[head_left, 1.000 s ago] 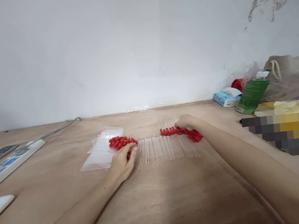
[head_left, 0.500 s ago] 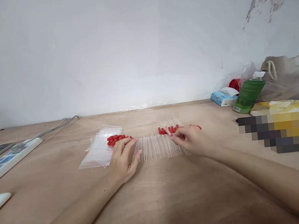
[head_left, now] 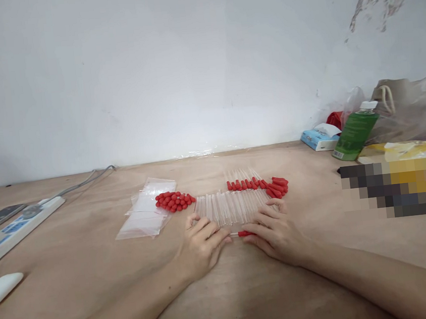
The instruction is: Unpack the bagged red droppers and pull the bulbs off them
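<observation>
Near the front of the row, my left hand point(head_left: 206, 244) pinches a thin clear glass dropper tube point(head_left: 234, 234). From the other side my right hand point(head_left: 274, 231) grips a red rubber bulb point(head_left: 244, 233), which meets the tube's right end; how far it is pushed on is hard to see. Just beyond both hands lies a row of clear dropper tubes point(head_left: 224, 209), side by side. Behind that row are several droppers fitted with red bulbs point(head_left: 248, 183), tips pointing to the wall. Loose red bulbs point(head_left: 174, 201) lie at left, and more red bulbs point(head_left: 277, 187) at right.
Clear plastic bags point(head_left: 146, 212) lie under and beside the left bulbs. At far left are a white power strip point(head_left: 40, 215), a phone point(head_left: 7, 214) and a white mouse-like object point(head_left: 2, 292). A green bottle point(head_left: 355, 134), tissue pack point(head_left: 319, 138) and yellow-white bag point(head_left: 417, 150) stand at right.
Both hands have come toward me, off the tube row, and now meet in front of it with a tube and a red bulb. The left and right bulb piles are uncovered.
</observation>
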Available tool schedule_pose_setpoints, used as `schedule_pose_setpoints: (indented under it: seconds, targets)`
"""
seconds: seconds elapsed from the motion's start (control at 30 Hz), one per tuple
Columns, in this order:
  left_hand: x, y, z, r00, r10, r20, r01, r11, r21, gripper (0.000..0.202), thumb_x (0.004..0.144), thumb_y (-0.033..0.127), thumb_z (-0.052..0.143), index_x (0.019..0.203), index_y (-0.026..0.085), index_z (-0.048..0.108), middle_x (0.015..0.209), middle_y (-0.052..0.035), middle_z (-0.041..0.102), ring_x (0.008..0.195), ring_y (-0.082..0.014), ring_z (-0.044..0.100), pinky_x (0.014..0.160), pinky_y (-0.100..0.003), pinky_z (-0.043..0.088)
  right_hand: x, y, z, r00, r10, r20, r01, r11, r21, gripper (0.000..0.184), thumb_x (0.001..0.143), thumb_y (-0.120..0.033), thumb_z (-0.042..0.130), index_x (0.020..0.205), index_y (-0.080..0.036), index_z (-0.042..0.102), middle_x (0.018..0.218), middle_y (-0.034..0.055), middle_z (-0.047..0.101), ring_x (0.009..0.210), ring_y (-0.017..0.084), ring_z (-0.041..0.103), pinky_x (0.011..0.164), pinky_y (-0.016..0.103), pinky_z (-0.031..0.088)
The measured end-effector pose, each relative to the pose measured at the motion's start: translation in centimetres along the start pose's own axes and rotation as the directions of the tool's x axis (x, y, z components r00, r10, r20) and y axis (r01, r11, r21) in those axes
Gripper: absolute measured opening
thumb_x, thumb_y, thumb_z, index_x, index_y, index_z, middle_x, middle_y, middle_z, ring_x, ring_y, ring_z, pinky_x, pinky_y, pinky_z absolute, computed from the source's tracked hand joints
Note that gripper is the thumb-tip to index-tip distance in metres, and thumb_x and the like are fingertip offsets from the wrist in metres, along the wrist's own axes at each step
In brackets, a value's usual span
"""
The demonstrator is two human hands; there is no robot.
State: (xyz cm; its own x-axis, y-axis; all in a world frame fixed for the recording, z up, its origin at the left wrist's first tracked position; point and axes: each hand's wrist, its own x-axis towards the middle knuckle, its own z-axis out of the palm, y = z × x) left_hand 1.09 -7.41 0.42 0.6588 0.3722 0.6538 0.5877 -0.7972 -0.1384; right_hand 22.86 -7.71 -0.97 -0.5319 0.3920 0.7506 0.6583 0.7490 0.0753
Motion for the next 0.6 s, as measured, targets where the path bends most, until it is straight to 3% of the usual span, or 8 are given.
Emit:
schedule_pose_setpoints:
  seconds: [0.17, 0.33, 0.5, 0.6]
  targets:
    - [-0.2, 0.1, -0.1, 1.0, 0.006, 0.001, -0.006, 0.999, -0.054, 0.01, 0.082, 0.018, 0.052, 0.084, 0.019, 0.062, 0.062, 0.0004, 0.056, 0.062, -0.0122, 0.045, 0.069, -0.033, 0.029, -0.1, -0.1, -0.3, 0.999, -0.026, 0.042, 0.025, 0.999, 0.023, 0.018, 0.082, -0.026, 0.052, 0.069, -0.019, 0.06, 0.06, -0.0023, 0.054, 0.064, 0.011, 0.042, 0.083, 0.036, 0.024]
    - [-0.6, -0.5, -0.1, 1.0, -0.004, -0.012, 0.003, 0.997, -0.077, 0.011, 0.081, 0.017, 0.051, 0.083, 0.019, 0.062, 0.06, 0.0006, 0.055, 0.06, -0.0124, 0.044, 0.069, -0.034, 0.031, -0.6, 0.5, -0.7, 0.998, -0.052, 0.045, 0.05, 0.997, 0.05, 0.017, 0.082, -0.02, 0.05, 0.068, -0.019, 0.059, 0.058, -0.0023, 0.052, 0.063, 0.011, 0.04, 0.081, 0.036, 0.026]
    - [-1.2, -2.5, 0.1, 0.96, -0.279, -0.023, 0.273, 0.952, -0.135, 0.017, 0.085, 0.019, 0.045, 0.091, 0.019, 0.062, 0.07, -0.0014, 0.055, 0.065, -0.0125, 0.049, 0.064, -0.028, 0.039, -1.3, 2.3, -0.8, 0.993, 0.096, -0.071, -0.087, 0.989, 0.124, 0.008, 0.079, -0.017, 0.055, 0.083, -0.02, 0.062, 0.067, 0.0004, 0.057, 0.064, 0.012, 0.045, 0.072, 0.032, 0.033]
    - [-0.5, -3.0, 0.1, 0.921, -0.389, 0.027, 0.389, 0.909, -0.153, 0.024, 0.087, 0.019, 0.038, 0.101, 0.018, 0.059, 0.081, -0.003, 0.053, 0.072, -0.0127, 0.052, 0.066, -0.026, 0.044, -0.9, 3.0, -0.8, 0.979, 0.15, -0.136, -0.11, 0.957, 0.269, 0.02, 0.079, -0.014, 0.054, 0.098, -0.019, 0.06, 0.081, 0.0045, 0.057, 0.071, 0.013, 0.051, 0.066, 0.028, 0.04]
